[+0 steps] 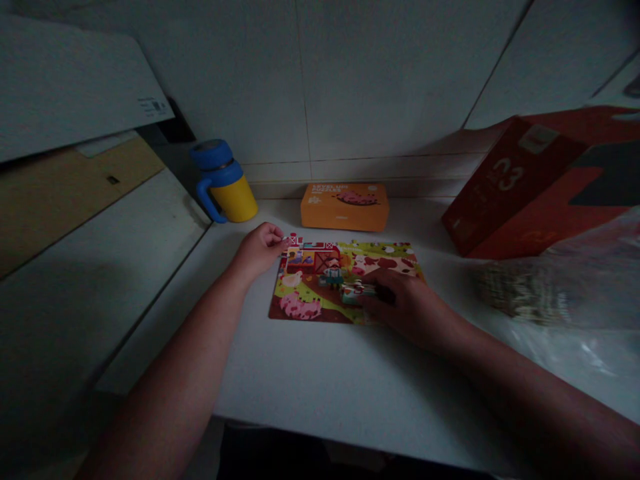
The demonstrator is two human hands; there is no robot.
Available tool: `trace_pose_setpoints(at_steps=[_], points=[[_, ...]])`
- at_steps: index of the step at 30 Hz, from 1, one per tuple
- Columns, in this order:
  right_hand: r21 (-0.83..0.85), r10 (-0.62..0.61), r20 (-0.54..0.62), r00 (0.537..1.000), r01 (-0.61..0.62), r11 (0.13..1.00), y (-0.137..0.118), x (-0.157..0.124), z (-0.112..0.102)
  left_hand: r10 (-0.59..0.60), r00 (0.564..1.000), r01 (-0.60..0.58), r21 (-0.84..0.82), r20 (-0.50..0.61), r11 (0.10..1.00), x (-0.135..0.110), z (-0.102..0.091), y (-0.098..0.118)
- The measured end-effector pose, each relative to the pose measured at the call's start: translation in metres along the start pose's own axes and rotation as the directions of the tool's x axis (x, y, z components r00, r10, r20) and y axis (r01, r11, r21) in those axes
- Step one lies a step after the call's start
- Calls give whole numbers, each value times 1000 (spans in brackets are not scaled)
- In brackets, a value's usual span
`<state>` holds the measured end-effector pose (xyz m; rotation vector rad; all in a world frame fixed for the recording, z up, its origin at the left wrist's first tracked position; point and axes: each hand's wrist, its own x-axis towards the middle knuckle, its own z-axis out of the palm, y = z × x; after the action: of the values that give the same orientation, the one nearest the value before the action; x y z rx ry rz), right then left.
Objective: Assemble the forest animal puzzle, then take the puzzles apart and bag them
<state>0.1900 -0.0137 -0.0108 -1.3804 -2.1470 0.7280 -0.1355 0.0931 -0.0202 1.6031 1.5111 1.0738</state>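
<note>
A farm-scene jigsaw puzzle (pixel 300 293) lies on the white table, showing a barn, a farmer, a cow and a pig. At its upper left corner my left hand (pixel 260 252) is closed in a pinch on a small puzzle piece (pixel 286 239), mostly covered by the fingers. Over the puzzle's lower right part, my right hand (pixel 407 303) grips a small stack of puzzle pieces (pixel 354 292) between thumb and fingers. This hand hides part of the picture beneath it, including some of the right side.
Behind the puzzle stands an orange puzzle box (pixel 345 212). A blue and yellow mug (pixel 235 193) is at the back left, beside stacked boxes (pixel 75 193). To the right are a large red box (pixel 515 187) and a clear plastic bag (pixel 565 287).
</note>
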Motion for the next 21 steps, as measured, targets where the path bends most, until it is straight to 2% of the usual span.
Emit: trace_pose_setpoints(at_steps=[2,4,6,8,10,14,16,18,21], points=[[28,16,-6,1000,-16,999,-1,0,0,-22,997,12,-124,-80,992,-2,0,7],[129,56,-21,998,-53,990,-1,1,1,-46,989,9,-254,-140,967,-5,2,14],[283,110,-38,993,-95,954,-1,1,1,-48,990,0,-335,-135,942,-8,7,20],[440,154,-48,987,-118,890,0,2,1,-42,997,13,-375,-69,927,-15,17,26],[565,182,-49,982,-123,816,0,3,1,-42,998,60,-381,55,923,-24,31,32],[682,210,-90,974,-93,725,-3,5,-1,14,949,110,-373,315,921,-50,62,49],[678,217,-133,967,-71,732,-2,6,0,48,902,145,-406,429,902,-62,74,56],[635,229,-170,959,-71,769,0,7,1,63,871,171,-422,487,890,-69,82,61],[538,240,-207,949,-94,837,6,8,3,75,874,152,-417,479,896,-73,85,61]])
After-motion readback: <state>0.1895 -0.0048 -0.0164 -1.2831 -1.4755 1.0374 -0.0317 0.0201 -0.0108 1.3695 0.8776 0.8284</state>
